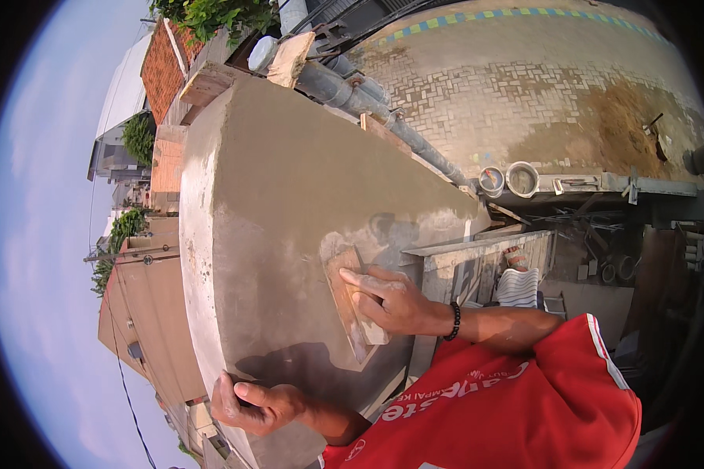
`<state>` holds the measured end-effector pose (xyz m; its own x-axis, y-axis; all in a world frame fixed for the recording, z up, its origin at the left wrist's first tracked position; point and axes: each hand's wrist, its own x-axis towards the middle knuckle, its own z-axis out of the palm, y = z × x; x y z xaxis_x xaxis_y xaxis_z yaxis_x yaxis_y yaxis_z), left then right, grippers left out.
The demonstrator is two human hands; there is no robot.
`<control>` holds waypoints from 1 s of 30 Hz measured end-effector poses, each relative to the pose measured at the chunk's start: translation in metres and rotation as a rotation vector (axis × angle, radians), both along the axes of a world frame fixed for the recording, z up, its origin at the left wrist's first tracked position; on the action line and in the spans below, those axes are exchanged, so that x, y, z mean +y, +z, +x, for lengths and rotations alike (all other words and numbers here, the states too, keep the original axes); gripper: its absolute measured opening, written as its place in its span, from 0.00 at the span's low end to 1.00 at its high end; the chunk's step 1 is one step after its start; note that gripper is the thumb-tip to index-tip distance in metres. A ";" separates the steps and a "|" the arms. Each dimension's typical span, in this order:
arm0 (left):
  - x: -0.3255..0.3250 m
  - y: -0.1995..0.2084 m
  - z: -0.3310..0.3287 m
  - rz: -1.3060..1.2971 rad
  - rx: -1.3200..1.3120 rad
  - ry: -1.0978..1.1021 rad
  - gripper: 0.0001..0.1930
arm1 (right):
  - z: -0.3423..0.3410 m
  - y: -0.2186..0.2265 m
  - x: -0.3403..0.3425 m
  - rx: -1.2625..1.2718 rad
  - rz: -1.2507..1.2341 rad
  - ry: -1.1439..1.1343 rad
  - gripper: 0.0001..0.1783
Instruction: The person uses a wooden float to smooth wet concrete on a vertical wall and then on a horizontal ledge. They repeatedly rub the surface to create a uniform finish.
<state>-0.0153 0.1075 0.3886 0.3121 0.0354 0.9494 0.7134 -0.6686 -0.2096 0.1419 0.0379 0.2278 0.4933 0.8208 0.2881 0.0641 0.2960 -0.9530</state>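
Note:
My right hand point(387, 298) is closed around a wooden plastering float point(342, 293), and its long flat board lies against the grey plastered surface point(289, 187). Wet mortar coats parts of the float and my fingers; a pale block, seemingly its handle, shows under the palm. Around the float the plaster looks damp, with lighter smeared patches. At the pale corner edge point(203, 273) of the plasterwork is my left hand point(258, 405), its fingers loosely curled and the thumb apart from them. Nothing shows in it. Whether it presses on the edge or hovers just over it is unclear.
Beside the plasterwork runs a grey pipe point(414, 141) with wooden boards along it. Two buckets point(522, 179) stand on a ledge near paving and a sand pile point(622, 125). A wooden plank frame point(485, 254) stands close to my right arm. Rooftops point(164, 74) and sky lie left.

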 end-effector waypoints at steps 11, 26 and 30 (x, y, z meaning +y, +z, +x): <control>-0.001 0.001 0.003 0.035 -0.039 0.029 0.14 | -0.016 -0.013 0.024 -0.003 0.080 -0.198 0.28; 0.000 0.003 0.003 0.047 -0.007 0.007 0.14 | -0.005 -0.001 0.003 -0.008 0.023 -0.018 0.26; -0.004 0.003 -0.004 0.065 0.023 0.048 0.14 | 0.080 0.002 0.040 0.005 0.057 -0.325 0.26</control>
